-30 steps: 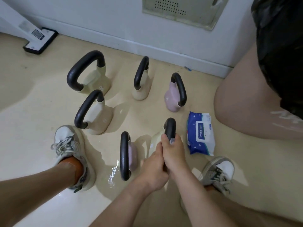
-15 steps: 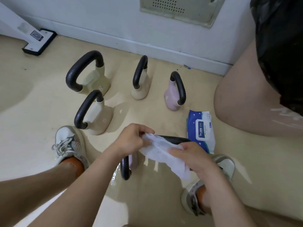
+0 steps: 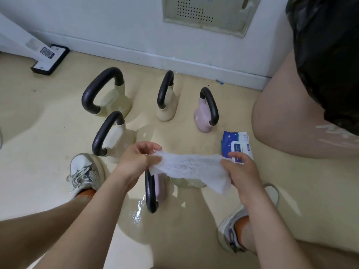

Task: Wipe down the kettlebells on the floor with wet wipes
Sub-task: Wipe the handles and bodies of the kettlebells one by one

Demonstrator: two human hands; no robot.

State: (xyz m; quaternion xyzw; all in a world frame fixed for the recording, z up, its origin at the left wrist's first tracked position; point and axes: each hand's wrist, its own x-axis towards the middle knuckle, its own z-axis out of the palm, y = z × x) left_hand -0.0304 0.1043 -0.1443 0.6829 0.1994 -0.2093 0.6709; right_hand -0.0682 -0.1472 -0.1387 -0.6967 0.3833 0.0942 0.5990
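Squatting, looking straight down. The wet wipe (image 3: 190,167) is stretched out between my two hands, above the floor. My left hand (image 3: 137,161) pinches its left end, thumb against curled fingers. My right hand (image 3: 241,170) pinches the right end the same way. Dark specks show across the middle of the wipe. Its lower right corner hangs loose under my right hand.

Six kettlebells stand on the beige floor (image 3: 38,123), all with black handles.
- Back row by the wall: big cream kettlebell (image 3: 118,104) on the left, narrow cream kettlebell (image 3: 165,113) in the middle, pink kettlebell (image 3: 203,119) on the right, each apart from the next.
- The second cream kettlebell (image 3: 116,138) stands just in front of the big one, near my left shoe (image 3: 83,171).
- The near pink kettlebell (image 3: 160,188) sits under the wipe, between my forearms, its handle edge-on to me.
- Just right of it, a low cream kettlebell (image 3: 186,183) is mostly hidden by the wipe. Cannot tell how its handle lies.

The pack of wipes (image 3: 235,142), blue and white, lies on the floor beyond my right hand, right of the pink kettlebell. A shiny wet patch (image 3: 138,210) is on the floor beside the near pink kettlebell's handle. My right shoe (image 3: 227,232) is low on the right. Another person's bare leg (image 3: 287,123) fills the right side, just beside the pack.
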